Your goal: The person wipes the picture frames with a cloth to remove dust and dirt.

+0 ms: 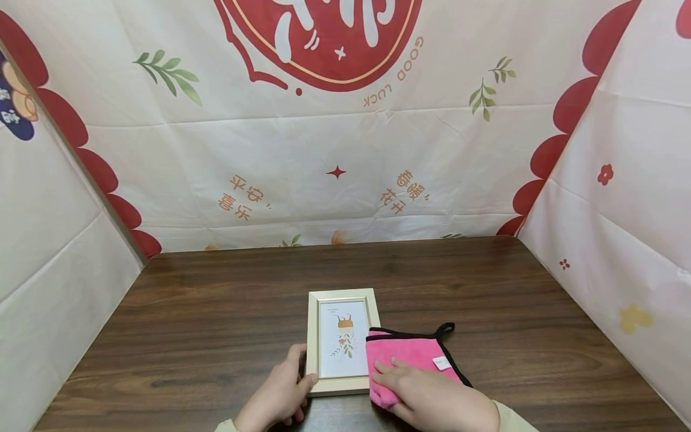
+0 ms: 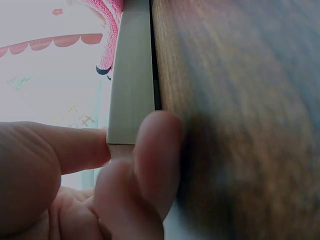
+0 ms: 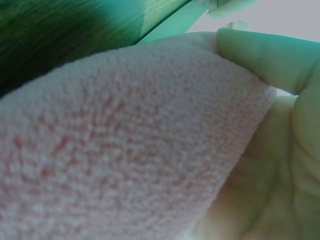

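Note:
A cream-coloured picture frame with a plant print lies on the table. My left hand grips it by the lower left corner; in the left wrist view, the thumb and curled fingers are around the frame's end. Over the frame's right edge hangs a pink cleaning cloth with black trim, a loop and a white tag. My right hand holds this cloth, fingers on top and thumb at its near edge. Fuzzy cloth fills most of the right wrist view, the thumb against it.
The dark wood-grain table extends behind and to both sides of the frame. White printed curtains with red scalloped borders close off its back and sides.

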The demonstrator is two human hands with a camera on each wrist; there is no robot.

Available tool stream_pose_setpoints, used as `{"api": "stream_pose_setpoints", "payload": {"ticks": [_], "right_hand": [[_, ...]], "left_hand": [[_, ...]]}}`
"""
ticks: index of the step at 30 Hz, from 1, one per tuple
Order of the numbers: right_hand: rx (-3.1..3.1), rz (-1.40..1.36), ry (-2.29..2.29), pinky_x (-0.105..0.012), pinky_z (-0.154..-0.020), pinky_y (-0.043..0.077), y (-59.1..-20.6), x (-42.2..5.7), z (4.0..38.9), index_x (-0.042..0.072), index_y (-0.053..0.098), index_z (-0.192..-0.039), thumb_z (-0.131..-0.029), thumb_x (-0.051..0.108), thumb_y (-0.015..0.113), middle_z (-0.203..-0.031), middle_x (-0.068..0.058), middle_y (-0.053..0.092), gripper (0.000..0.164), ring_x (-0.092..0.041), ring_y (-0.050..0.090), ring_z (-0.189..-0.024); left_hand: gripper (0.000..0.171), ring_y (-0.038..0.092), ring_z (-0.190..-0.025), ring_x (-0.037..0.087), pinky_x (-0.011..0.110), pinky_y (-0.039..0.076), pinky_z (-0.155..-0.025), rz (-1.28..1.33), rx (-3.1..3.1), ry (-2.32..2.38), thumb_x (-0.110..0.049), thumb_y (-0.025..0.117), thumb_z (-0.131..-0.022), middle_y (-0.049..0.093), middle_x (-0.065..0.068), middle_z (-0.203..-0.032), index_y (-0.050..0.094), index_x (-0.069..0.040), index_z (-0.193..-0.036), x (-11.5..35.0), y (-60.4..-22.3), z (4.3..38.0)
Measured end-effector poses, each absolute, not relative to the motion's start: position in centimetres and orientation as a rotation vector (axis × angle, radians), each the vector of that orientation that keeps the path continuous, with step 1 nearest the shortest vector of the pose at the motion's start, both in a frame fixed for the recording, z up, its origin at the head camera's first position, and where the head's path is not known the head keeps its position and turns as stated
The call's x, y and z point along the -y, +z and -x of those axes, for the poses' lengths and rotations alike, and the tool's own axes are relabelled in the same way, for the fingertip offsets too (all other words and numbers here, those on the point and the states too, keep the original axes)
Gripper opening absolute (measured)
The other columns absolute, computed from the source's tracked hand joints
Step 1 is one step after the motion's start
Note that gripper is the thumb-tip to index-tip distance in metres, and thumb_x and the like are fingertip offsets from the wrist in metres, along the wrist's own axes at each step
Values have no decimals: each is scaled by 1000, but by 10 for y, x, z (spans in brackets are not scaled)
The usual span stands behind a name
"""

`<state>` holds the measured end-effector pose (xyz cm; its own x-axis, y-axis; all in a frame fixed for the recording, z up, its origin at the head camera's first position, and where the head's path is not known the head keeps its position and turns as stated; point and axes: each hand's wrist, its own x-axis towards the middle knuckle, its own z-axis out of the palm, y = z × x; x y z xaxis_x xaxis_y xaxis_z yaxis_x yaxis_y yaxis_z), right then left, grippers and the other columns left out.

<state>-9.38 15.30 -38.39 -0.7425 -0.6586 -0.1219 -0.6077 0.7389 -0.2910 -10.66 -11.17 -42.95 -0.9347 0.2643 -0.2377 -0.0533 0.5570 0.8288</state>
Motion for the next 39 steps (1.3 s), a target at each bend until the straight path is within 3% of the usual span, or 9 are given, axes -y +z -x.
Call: {"api": "stream_pose_setpoints", "payload": {"ticks": [39], "right_hand": [[-2731, 925, -358, -49, -101, 44, -385, -147, 103, 14, 52, -136, -95, 35, 53, -140, -4, 52, 45, -32, 47, -130]], "left_hand": [[50, 51, -37, 14, 28, 41, -32, -184, -2456, 1320, -13, 56, -95, 52, 8, -55, 31, -4, -137, 113, -430, 106]]}}
